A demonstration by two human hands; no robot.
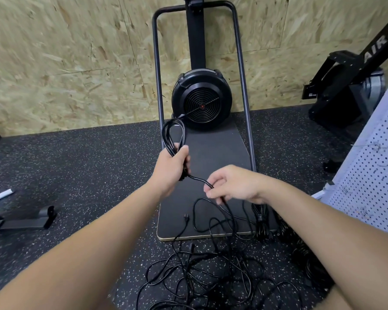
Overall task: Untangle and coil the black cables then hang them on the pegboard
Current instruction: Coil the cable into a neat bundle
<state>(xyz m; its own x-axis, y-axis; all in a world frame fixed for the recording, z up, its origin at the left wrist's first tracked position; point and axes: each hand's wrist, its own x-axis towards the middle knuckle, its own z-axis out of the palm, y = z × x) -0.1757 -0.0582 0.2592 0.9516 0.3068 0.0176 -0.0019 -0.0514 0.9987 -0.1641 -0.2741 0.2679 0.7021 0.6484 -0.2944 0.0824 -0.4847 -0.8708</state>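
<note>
My left hand point(171, 167) grips a small coil of black cable point(172, 136) whose loops stand up above the fist. A strand of the same cable runs down to my right hand point(234, 185), which pinches it between the fingers. Below my hands a loose tangle of black cables point(202, 271) spreads over the floor, with a plug point(185, 217) lying on the black board. A bundled, tied cable point(261, 218) lies under my right wrist. The white pegboard point(372, 175) leans at the right edge.
A black fan machine point(201, 99) with a grey tube frame stands on a black board point(213, 153) against the chipboard wall. Another black machine point(349, 86) stands at the right. A grey metal foot point(25, 221) lies on the speckled rubber floor at the left.
</note>
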